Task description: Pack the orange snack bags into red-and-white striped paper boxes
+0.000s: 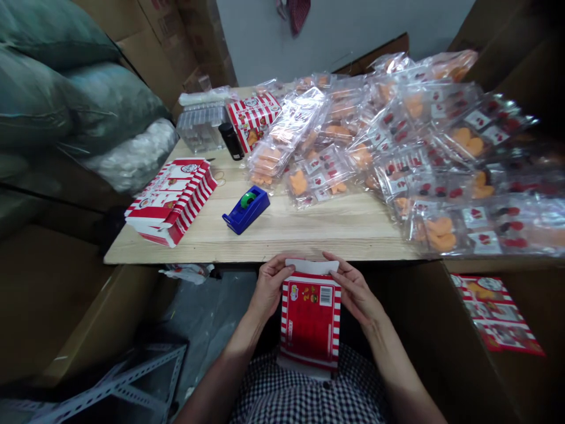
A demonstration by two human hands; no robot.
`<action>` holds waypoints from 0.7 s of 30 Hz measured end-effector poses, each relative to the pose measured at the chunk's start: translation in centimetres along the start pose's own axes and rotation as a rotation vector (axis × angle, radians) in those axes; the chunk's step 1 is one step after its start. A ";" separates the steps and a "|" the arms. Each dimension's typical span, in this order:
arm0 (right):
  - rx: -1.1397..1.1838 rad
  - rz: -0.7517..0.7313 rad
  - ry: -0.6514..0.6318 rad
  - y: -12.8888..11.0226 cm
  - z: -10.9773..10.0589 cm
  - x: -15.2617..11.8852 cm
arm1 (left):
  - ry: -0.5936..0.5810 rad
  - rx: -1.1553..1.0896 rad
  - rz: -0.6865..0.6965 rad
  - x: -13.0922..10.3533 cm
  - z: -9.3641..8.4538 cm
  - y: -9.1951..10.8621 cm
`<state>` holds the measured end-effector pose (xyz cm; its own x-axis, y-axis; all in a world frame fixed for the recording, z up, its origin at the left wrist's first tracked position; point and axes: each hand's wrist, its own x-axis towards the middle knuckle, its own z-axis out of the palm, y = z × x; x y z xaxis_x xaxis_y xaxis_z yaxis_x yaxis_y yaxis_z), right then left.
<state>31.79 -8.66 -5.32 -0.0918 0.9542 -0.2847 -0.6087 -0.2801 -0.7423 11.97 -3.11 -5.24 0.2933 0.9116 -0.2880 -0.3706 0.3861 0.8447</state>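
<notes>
1. Both hands share the grip on one red-and-white striped carton (311, 321): left hand (268, 290) pinches its upper left corner, right hand (356, 292) its upper right edge, fingertips of each on the white top flap (311, 266).
2. Carton sits upright over the person's lap, just below the near edge of the worktop (309, 232), barcode side facing the camera. Flap looks raised, not tucked in.
3. On the worktop: blue tape dispenser (246, 209) near the middle, a stack of flat striped cartons (171, 200) at left, a black cylinder (231, 140) and clear plastic trays (200, 125) behind, a wide heap of bagged orange and red pieces (424, 147) at right.
4. Printed red sheets (497, 315) lie low on the right, off the worktop.
5. Risk, judged: the grip is by fingertips only, so uneven pressure could crease the flap or skew the carton.
6. Risk, judged: the carton has no support beneath; a loosened pinch would drop it to the lap or floor.
7. Risk, judged: the bag heap overhangs the right edge and could slide if nudged.
</notes>
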 end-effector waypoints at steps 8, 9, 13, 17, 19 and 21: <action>-0.249 -0.175 -0.011 0.5 -1.1 -0.4 | -0.242 0.354 0.185 -0.7 -1.3 1.5; -0.280 -0.167 -0.037 0.5 -1.4 -0.6 | -0.265 0.394 0.178 -0.8 -1.6 1.7; -0.416 -0.136 -0.117 -0.4 -2.0 -1.1 | -0.250 0.497 0.140 -0.9 -1.8 2.1; -0.446 -0.105 -0.089 -2.0 -0.8 -1.4 | -0.304 0.540 0.076 -0.7 -0.9 3.3; -0.456 -0.087 -0.088 -2.7 -0.1 -1.4 | -0.383 0.571 0.037 -0.5 -0.6 4.3; -0.486 -0.078 -0.099 -3.0 0.4 -1.4 | -0.447 0.630 0.016 -0.3 -0.5 5.2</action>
<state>33.40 -9.09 -2.50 -0.1494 0.9731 -0.1752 -0.1812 -0.2012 -0.9626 9.56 -1.28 -1.00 0.6697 0.7211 -0.1775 0.1548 0.0982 0.9831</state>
